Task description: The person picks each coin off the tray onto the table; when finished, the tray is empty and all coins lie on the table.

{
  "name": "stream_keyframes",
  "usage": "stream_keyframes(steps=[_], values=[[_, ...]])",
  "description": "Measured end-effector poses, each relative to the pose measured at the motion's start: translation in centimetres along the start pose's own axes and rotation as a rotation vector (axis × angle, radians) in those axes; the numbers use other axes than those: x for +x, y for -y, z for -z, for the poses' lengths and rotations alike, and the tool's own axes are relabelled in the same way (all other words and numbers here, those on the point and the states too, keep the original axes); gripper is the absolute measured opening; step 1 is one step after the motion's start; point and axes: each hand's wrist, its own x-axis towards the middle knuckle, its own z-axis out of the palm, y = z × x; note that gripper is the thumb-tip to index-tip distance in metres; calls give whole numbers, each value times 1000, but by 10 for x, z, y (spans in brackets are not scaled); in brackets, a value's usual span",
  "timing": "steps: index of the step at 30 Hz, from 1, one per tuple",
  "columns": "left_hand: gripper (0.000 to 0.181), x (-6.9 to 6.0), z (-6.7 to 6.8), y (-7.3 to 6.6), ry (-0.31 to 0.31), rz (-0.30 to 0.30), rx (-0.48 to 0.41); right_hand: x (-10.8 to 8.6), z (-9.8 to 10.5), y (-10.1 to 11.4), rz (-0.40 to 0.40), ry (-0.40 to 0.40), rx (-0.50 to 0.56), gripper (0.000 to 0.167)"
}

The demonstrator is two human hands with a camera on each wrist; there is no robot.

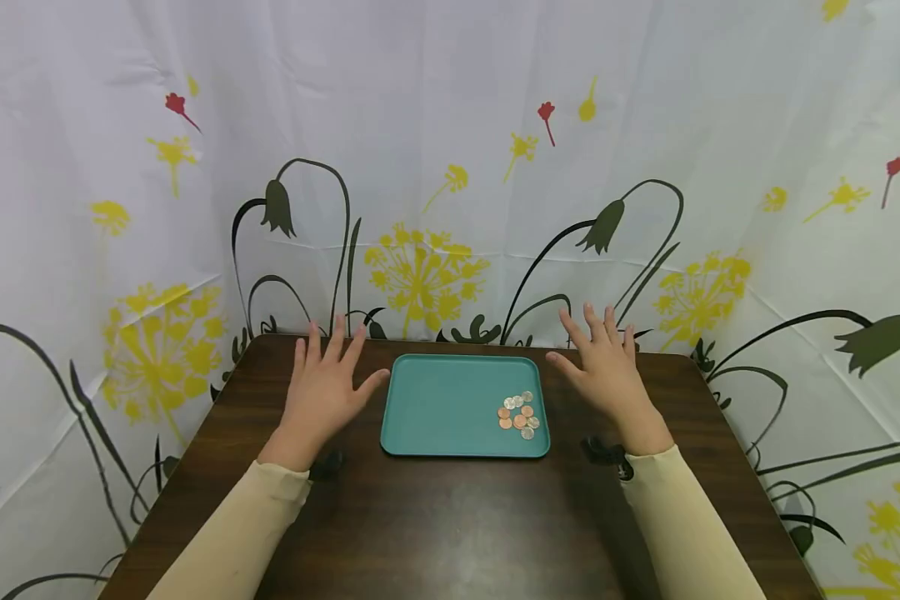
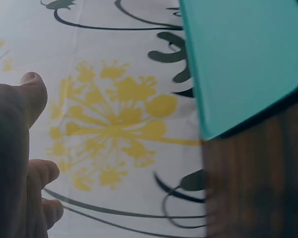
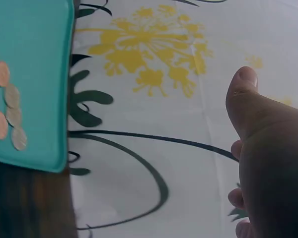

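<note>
"Hands, counted?"

"Two. Left hand near the left end of one tray, right hand near its right end. Both raised and released, with fingers spread apart."

"And the tray?"

"Lies flat on the dark wooden desk, near its far edge, between both hands. Looks teal, rectangular, round-cornered, with a low rim."

"Coins?"

"Nine countable: four copper-coloured, five silver. Small and round; bunched in the tray's right part, with three silver ones lined up toward the back."

"Behind?"

"White cloth, printed with yellow, red and dark green flowers."
</note>
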Motion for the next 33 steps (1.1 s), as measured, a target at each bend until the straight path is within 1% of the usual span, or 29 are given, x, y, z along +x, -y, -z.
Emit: stream_keyframes(steps=[3,5,10,13,15,18,21,26,28,29,33], values=[[97,-7,-14,-1,19,10,-33,-7,-17,0,-1,17,42,82],[97,-11,-23,-1,21,16,-49,-11,-30,2,4,17,66,80],[98,-20,-50,0,23,56,-109,-21,-61,1,5,8,127,76],[101,-27,-66,-1,59,78,-151,-31,-78,2,-28,7,156,72],[102,-31,-75,-3,79,86,-173,-38,-88,2,-56,12,169,70],[102,-35,-82,-5,84,98,-208,-45,-102,4,-84,16,205,66],[101,-38,-85,-7,81,110,-255,-50,-114,6,-98,9,250,59],[101,-47,-93,-4,101,169,-393,-56,-129,6,-119,-48,315,46],[103,-50,-95,-2,132,189,-452,-57,-132,5,-125,-71,368,42],[104,-51,-96,-2,158,196,-485,-57,-134,4,-131,-78,397,40],[108,-53,-100,0,285,207,-605,-60,-144,-1,-149,-97,548,28]])
